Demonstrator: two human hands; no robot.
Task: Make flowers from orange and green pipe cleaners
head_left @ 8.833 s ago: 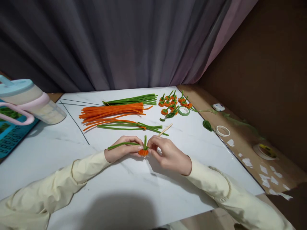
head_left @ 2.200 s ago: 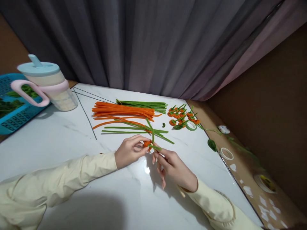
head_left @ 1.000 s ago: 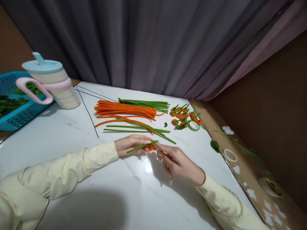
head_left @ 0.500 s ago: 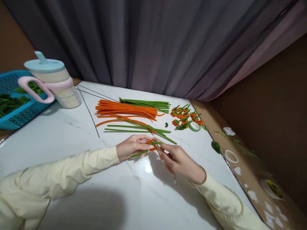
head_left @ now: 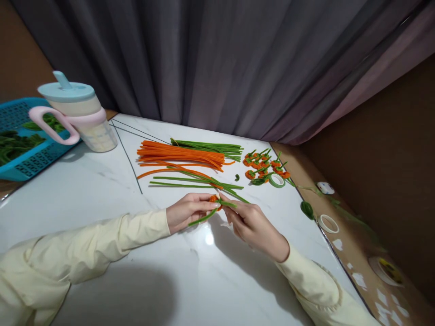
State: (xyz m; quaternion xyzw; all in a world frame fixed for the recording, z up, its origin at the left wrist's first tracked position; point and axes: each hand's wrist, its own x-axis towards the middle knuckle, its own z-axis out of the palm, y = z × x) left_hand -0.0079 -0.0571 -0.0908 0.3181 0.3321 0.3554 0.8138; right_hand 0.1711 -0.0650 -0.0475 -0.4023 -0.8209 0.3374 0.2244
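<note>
My left hand (head_left: 186,210) and my right hand (head_left: 247,220) meet over the white table (head_left: 102,190). Between their fingertips is a small orange pipe-cleaner flower (head_left: 215,199) with a green pipe-cleaner stem (head_left: 204,218) that slants down to the left. The left hand pinches the flower. The right hand's fingers are closed on the green stem beside it. Behind the hands lie a bundle of orange pipe cleaners (head_left: 180,156), a bundle of green pipe cleaners (head_left: 210,147) and a few loose green ones (head_left: 193,182).
Several finished orange flowers (head_left: 263,164) and a green tape roll (head_left: 277,180) lie at the back right. A lidded cup with a pink handle (head_left: 76,117) and a blue basket (head_left: 20,140) stand at the left. Tape rings and paper scraps lie on the brown surface (head_left: 356,253) at the right.
The green stem has swung from pointing up to slanting down-left across the flower. My right hand's fingers have closed round it. The view has shifted slightly.
</note>
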